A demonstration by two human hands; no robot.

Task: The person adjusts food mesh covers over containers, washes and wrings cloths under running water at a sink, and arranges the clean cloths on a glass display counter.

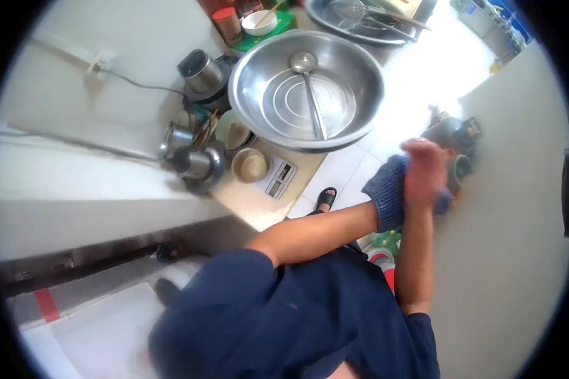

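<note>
My left arm reaches across to the right. A blue ribbed knit cloth or glove [389, 189] covers my left hand; I cannot tell which, and the fingers are hidden. My right hand [423, 167], smeared by motion, crosses in front of it. A small blue part also shows on the far side of my right wrist, so the knit piece seems to lie around or behind it. To the left of both hands, a large steel basin [253, 104] stands on the counter, with a steel ladle [311, 95] lying inside.
A kitchen scale [278, 178] with a small bowl [251, 165] is near the counter edge. Steel appliances [202, 72] and a cord line the wall. Behind the basin are a white bowl [259, 23], a red-lidded jar [227, 24] and a pan [335, 22] with strainers.
</note>
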